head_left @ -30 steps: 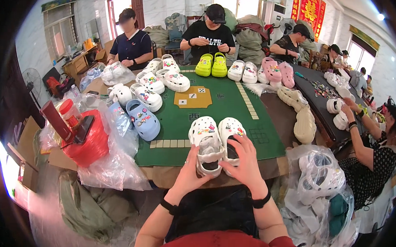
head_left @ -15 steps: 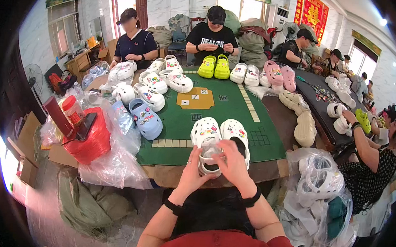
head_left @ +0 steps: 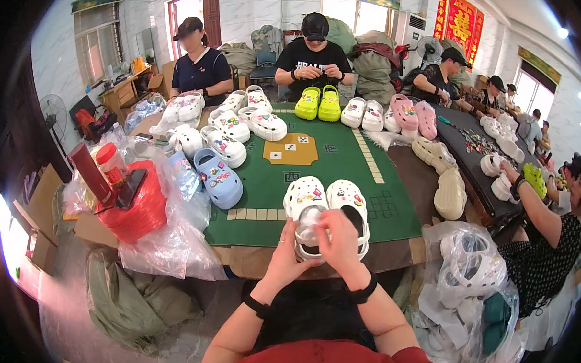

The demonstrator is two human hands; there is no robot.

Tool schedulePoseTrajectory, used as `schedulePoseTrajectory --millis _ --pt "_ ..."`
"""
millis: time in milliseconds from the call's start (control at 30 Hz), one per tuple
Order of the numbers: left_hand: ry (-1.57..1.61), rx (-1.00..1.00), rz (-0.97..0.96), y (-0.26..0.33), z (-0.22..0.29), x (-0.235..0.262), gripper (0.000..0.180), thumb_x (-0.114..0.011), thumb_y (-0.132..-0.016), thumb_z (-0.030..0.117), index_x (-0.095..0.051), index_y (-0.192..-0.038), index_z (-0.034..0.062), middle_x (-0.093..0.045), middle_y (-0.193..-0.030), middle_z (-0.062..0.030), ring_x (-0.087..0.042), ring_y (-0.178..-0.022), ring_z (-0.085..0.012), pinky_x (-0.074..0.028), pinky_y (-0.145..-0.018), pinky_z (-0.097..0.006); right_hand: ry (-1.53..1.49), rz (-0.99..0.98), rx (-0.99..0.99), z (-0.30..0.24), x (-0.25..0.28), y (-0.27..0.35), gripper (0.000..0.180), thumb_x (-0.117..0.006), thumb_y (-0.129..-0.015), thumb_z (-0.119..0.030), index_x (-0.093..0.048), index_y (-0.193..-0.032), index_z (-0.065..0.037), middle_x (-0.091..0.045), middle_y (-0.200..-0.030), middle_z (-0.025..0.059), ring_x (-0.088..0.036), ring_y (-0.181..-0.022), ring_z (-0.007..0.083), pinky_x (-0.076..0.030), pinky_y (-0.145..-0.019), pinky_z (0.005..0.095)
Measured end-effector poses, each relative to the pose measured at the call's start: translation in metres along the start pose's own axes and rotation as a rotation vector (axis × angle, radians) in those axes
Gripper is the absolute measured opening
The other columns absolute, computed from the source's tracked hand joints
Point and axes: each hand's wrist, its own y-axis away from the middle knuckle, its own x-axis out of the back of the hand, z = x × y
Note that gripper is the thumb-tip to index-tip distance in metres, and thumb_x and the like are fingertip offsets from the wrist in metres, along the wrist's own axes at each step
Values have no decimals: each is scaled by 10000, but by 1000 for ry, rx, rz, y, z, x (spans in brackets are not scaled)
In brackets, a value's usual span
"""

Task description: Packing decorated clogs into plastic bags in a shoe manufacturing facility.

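Two white clogs (head_left: 307,192) with colourful charms stand side by side on the near edge of the green mat, toes pointing away from me. My left hand (head_left: 286,259) grips the left clog along its outer side and heel, fingers wrapped round it. Bunched in that clog's opening is a piece of clear, whitish plastic film (head_left: 309,226). My right hand (head_left: 340,241) is closed at the film's right edge, over the opening; its fingertips are slightly blurred. The matching right clog (head_left: 347,194) stands untouched beside it, with a dark insole showing.
On the green mat (head_left: 392,218) stand more white clogs (head_left: 267,124), a blue clog (head_left: 218,179) and a lime pair (head_left: 318,103). A red twine roll (head_left: 134,207) sits at left. Bagged clogs (head_left: 470,261) lie at right. Co-workers (head_left: 314,59) sit around the tables.
My right hand has closed more over the plastic film in the left clog's opening. The left hand keeps its grip. The whole view has shifted slightly.
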Motion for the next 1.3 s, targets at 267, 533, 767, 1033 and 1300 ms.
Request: schedulePoseTrajectory --millis 267,533,767,1033,1300 --pt "-49 35 -35 -3 0 1 1107 -908 -654 279 -251 -1500 -1 -267 -1558 -258 -354 -1409 -421 -362 -1142 -447 -450 564 -188 -24 69 -17 77 -492 -1026 -70 -438 -998 -22 -506 -1105 115 -560 -938 172 -520 -868 347" --pt "818 -81 41 22 7 18 956 -885 -730 212 -332 -1479 -4 -429 -1484 -131 -422 -1374 -228 -342 -1143 -392 -1048 180 -491 -22 58 30 62 -504 -1012 -74 -475 -974 -34 -549 -1199 123 -605 -995 190 -482 -905 340" --pt "1005 199 328 24 33 34 341 -619 -972 91 -557 -1302 33 -659 -1131 -41 -625 -891 -110 -507 -733 -264 -791 4 -455 -52 61 28 636 -792 -780 -102 -503 -1345 -57 -584 -1095 112 -634 -982 248 -510 -855 355" --pt "992 206 817 34 63 103 297 -482 -1053 298 -603 -1155 46 -662 -1037 -48 -649 -848 -142 -549 -743 -312 -485 343 -380 -11 93 22 37 -567 -928 9 -564 -956 -15 -603 -1122 99 -580 -1033 195 -440 -937 326" --pt "1315 2 643 33 21 139 327 -477 -1046 148 -516 -1343 16 -600 -1297 -127 -586 -1182 -244 -451 -1043 -393 -476 477 -393 -3 113 28 50 -505 -1002 -34 -540 -1037 -30 -563 -1146 84 -513 -965 118 -408 -870 246"
